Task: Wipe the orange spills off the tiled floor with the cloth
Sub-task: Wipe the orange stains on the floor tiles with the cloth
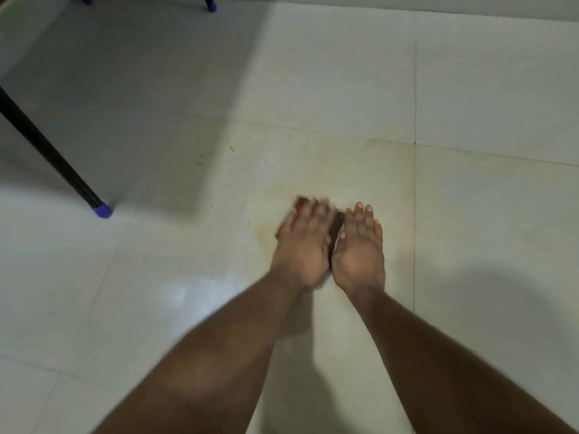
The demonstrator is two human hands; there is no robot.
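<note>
two bare forearms reach down. left hand [299,245] blurred, flat on a dark reddish cloth [336,223], fingers [313,211] straight, pressing it to the tiled floor [470,89]. right hand [360,249] just beside, fingers straight and together. faint orange smear [266,239] near; orange specks [232,148] toward a black blue-tipped leg [103,210].

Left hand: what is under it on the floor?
Under the left hand a dark reddish cloth peeks out past the fingers and beside the right hand. The hand covers most of it, and motion blur hides whether the fingers grip or press flat.
</note>
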